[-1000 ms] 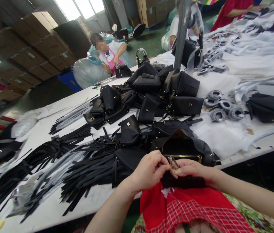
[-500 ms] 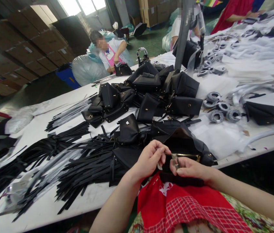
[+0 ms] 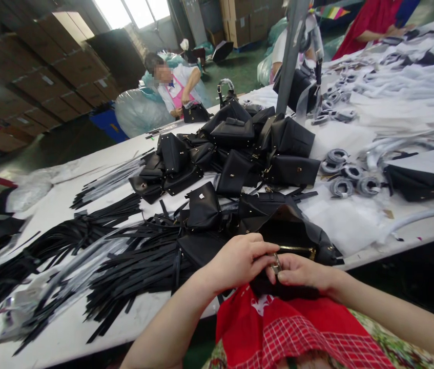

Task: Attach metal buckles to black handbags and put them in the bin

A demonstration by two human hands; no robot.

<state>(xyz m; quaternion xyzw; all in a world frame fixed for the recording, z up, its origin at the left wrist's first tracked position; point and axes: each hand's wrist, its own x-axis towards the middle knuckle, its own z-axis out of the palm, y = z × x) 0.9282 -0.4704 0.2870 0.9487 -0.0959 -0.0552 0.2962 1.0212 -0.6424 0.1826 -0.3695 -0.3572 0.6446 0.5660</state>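
Observation:
Close in front of my red apron (image 3: 255, 312), both hands meet at a small shiny metal clasp (image 3: 276, 267). My right hand (image 3: 303, 271) pinches it between thumb and fingers. From the other side, my left hand (image 3: 245, 259) closes its fingertips on the clasp, palm down. Just beyond them lies an open black handbag (image 3: 309, 230) with a gold zipper (image 3: 297, 250) along its mouth. Dark material shows under my hands, and I cannot tell whether the clasp is fixed to it.
Black handbags (image 3: 235, 128) lie heaped ahead. Bundled black straps (image 3: 136, 256) spread to the left across the white table (image 3: 143, 318). Wrapped rings (image 3: 342, 187) and white sheets sit at right, near a grey post (image 3: 291, 56). Another person (image 3: 180, 87) handles a bag across the table.
My left hand has come down and to the right, from holding apart near the clasp to closing on it. My right hand keeps the clasp, which has turned and lowered slightly.

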